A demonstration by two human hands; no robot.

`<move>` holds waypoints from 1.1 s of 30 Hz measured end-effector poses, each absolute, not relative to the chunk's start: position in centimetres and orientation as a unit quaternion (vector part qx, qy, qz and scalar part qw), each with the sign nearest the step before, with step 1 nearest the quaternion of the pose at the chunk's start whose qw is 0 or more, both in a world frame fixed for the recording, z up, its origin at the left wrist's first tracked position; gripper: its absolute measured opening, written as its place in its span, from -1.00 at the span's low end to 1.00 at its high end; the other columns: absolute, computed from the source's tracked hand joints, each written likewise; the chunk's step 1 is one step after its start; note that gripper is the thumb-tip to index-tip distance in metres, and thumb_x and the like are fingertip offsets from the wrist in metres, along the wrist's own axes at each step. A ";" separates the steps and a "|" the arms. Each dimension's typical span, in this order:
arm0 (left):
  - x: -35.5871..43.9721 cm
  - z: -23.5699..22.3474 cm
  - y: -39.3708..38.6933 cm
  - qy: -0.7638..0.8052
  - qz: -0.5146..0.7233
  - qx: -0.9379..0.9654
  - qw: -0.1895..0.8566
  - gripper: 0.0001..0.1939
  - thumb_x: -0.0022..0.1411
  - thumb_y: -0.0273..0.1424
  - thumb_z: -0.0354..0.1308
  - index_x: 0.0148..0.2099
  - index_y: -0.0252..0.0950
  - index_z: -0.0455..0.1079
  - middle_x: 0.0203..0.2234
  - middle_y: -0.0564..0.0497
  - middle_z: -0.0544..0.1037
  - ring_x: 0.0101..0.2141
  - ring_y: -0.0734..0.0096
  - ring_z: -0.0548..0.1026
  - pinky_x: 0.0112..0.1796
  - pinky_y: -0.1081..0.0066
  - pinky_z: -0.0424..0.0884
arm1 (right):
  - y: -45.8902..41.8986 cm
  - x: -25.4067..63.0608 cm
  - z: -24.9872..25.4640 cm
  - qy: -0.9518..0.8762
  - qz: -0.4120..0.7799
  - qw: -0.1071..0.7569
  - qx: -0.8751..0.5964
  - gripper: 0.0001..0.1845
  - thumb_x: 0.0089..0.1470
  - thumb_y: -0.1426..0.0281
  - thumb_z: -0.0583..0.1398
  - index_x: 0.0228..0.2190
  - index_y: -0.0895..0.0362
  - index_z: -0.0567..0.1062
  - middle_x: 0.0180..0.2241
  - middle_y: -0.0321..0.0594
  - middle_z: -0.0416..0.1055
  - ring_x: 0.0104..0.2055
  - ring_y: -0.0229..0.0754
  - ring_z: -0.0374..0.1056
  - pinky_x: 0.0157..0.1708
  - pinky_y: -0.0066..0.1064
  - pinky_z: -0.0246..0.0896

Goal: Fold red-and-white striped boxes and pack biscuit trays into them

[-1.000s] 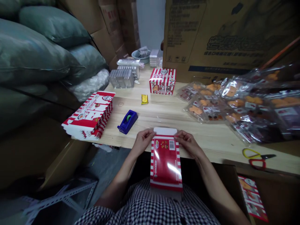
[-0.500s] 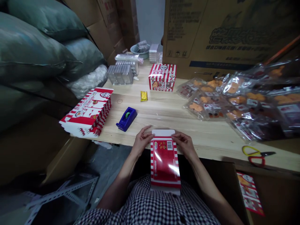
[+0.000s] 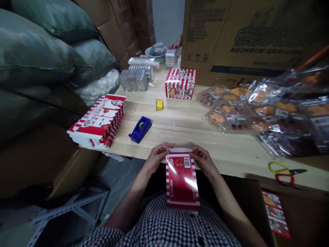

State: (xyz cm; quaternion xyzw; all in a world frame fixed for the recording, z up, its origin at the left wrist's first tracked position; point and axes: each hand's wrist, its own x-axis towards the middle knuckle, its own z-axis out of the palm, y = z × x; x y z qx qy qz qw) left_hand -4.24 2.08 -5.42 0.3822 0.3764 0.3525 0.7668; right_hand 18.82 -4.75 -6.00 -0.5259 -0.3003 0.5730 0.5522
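A red-and-white striped cardboard box [image 3: 182, 180], barcode side up, lies between my hands at the table's front edge, its near end against my checked shirt. My left hand [image 3: 157, 157] pinches the far left corner, and my right hand [image 3: 203, 160] pinches the far right corner. Between them the white end flap [image 3: 180, 150] is bent and looks narrow. Beyond my hands are a blue tape dispenser [image 3: 140, 129] and a small gold packet [image 3: 159, 104]. Farther back stands a closed striped box [image 3: 180, 84].
Flat striped cartons [image 3: 99, 118] are piled at the left. Clear bags of orange toy pieces [image 3: 236, 106] cover the right side, with scissors [image 3: 286, 172] in front. Clear plastic trays [image 3: 134, 80] stand at the back. Another person's hand [image 3: 175, 45] rests on a stack beside a large carton [image 3: 205, 44].
The white end flap, flat and extended before, is now bent, with both my hands still at its corners. The other person's hand has come into view at the back.
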 end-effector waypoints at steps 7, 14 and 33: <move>-5.5 -5.5 2.0 0.344 0.277 0.482 0.757 -0.74 0.17 -0.28 0.34 -0.16 -0.34 0.55 -0.03 -0.21 0.60 0.01 0.14 0.53 0.03 0.24 0.36 | -5.5 19.4 -5.5 -0.335 0.584 0.515 -0.530 -0.70 -0.14 0.15 0.46 -0.44 0.07 0.58 -0.15 -0.17 0.61 -0.14 -0.07 0.49 -0.08 -0.21 0.35; -3.5 -4.2 3.2 0.349 0.273 0.534 0.720 -0.68 0.05 -0.22 0.41 -0.42 -0.33 0.40 -0.30 -0.09 0.65 -0.27 0.28 0.58 -0.20 0.35 0.43 | -4.6 19.5 -3.3 -0.418 0.573 0.466 -0.529 -0.62 -0.06 0.07 0.39 -0.53 0.08 0.45 -0.34 -0.23 0.60 -0.36 -0.17 0.45 -0.30 -0.32 0.34; -1.3 -4.0 2.1 0.334 0.278 0.721 0.540 -0.73 0.29 -0.30 0.19 0.01 -0.12 0.59 -0.05 -0.07 0.64 -0.02 0.12 0.55 0.06 0.24 0.35 | -4.5 19.1 -3.8 -0.475 0.511 0.453 -0.555 -0.73 0.10 0.14 0.29 -0.45 0.06 0.48 -0.48 -0.30 0.46 -0.41 -0.17 0.34 -0.39 -0.38 0.22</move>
